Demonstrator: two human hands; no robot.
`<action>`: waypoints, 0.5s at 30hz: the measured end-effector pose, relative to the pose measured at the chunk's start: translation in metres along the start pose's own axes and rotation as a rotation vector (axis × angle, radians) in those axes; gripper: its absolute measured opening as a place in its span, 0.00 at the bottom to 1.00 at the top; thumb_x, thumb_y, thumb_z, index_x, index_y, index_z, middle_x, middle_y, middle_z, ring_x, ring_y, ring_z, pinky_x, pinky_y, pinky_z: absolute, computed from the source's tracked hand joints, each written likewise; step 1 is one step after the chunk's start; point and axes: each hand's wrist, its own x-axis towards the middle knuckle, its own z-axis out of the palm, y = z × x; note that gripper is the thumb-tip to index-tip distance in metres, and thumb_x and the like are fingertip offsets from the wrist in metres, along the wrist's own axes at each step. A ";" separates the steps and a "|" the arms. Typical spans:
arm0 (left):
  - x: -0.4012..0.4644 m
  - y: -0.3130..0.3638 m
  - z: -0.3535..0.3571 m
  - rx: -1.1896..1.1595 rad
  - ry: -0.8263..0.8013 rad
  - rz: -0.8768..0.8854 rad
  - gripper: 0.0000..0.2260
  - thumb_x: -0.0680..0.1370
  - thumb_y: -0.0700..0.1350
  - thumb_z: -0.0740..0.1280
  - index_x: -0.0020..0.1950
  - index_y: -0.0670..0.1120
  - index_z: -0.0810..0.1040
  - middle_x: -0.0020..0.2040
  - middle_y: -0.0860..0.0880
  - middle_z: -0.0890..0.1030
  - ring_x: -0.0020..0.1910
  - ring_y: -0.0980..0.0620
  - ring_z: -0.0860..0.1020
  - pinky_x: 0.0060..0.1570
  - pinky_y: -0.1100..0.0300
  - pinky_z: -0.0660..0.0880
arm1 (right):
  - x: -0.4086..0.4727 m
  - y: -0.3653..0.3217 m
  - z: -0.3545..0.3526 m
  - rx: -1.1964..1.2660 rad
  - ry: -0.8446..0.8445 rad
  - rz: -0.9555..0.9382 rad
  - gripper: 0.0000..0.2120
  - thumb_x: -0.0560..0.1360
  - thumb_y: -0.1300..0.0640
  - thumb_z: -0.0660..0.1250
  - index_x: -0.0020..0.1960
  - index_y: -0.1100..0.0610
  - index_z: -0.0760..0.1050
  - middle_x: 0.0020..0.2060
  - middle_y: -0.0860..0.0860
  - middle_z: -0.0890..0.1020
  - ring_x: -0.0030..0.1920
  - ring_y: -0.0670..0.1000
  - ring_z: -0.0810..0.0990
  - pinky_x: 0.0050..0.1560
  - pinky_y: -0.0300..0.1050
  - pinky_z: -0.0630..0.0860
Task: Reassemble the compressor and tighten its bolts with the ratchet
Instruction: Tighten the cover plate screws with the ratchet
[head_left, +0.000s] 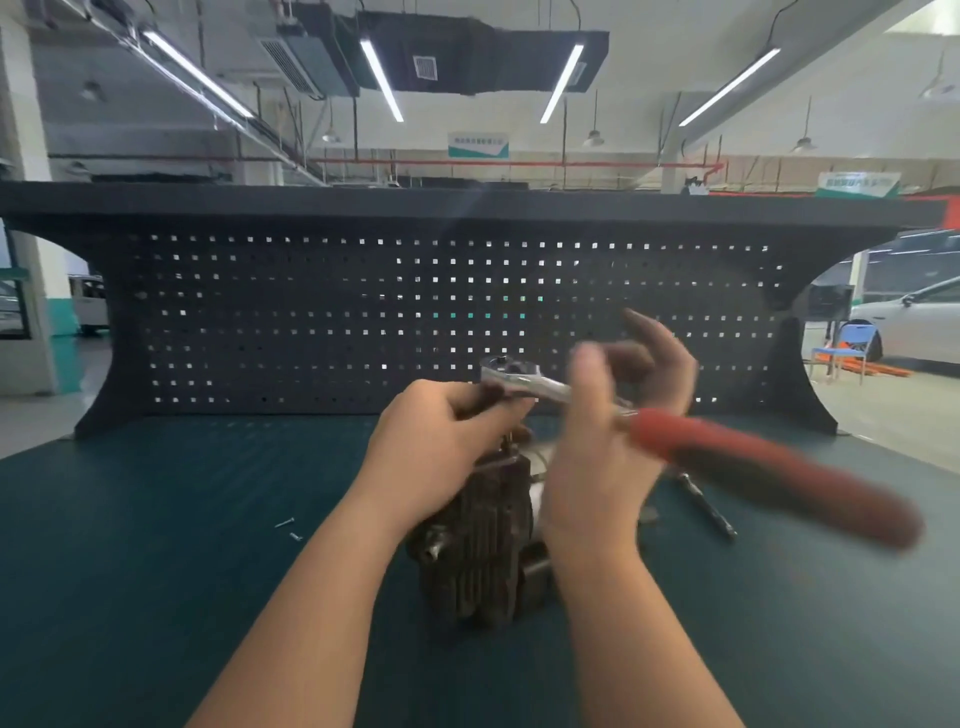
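Red handle first: we've got the ratchet (675, 441) up in the air above the bench (156, 519), its chrome head pointing left and its red grip slanting down to the right, blurred. Our left hand (441, 447) is curled tight, fingers wrapped around something dark just under the ratchet's head; we can't make out what that piece is. Our right hand (608, 431) sits against the chrome shaft, thumb up in front of it and fingers spread loosely behind, so it's cradling the tool more than clenching it, though the blur makes the exact grip hard to call.

Right below both hands stands the compressor (478, 551), a dark finned block upright on the green bench top, roughly centre, with our left wrist crossing in front of its upper left edge. A small dark cylinder (535, 571) sits against its lower right side.

Left of the compressor, two small bolts (288, 527) lie loose on the mat, well apart from it. Off to the right, a slim dark metal tool (706, 504) lies on the bench beneath the red handle.

Behind it all runs the black pegboard (415, 312) across the back of the bench, and past its right end we see a blue chair (844, 348) beside a white car (914, 322)
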 end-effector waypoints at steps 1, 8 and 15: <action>-0.002 0.000 0.001 -0.033 -0.020 0.044 0.06 0.74 0.58 0.70 0.43 0.59 0.85 0.34 0.60 0.83 0.37 0.62 0.81 0.44 0.58 0.75 | 0.007 0.007 -0.009 0.141 0.145 0.084 0.09 0.74 0.55 0.66 0.53 0.46 0.74 0.38 0.39 0.77 0.42 0.38 0.77 0.44 0.28 0.71; -0.001 0.000 0.002 -0.049 -0.013 0.011 0.17 0.68 0.64 0.67 0.34 0.52 0.82 0.33 0.54 0.84 0.32 0.62 0.77 0.37 0.66 0.75 | -0.017 0.011 0.011 -0.277 0.010 -0.617 0.18 0.74 0.56 0.61 0.62 0.44 0.72 0.44 0.38 0.75 0.47 0.45 0.76 0.51 0.40 0.70; 0.001 -0.009 0.003 -0.078 0.012 -0.003 0.13 0.70 0.61 0.69 0.43 0.54 0.86 0.38 0.51 0.86 0.39 0.57 0.81 0.49 0.51 0.79 | 0.006 0.022 -0.008 -0.189 -0.037 -0.171 0.15 0.72 0.56 0.69 0.54 0.41 0.72 0.41 0.38 0.74 0.44 0.36 0.74 0.52 0.37 0.68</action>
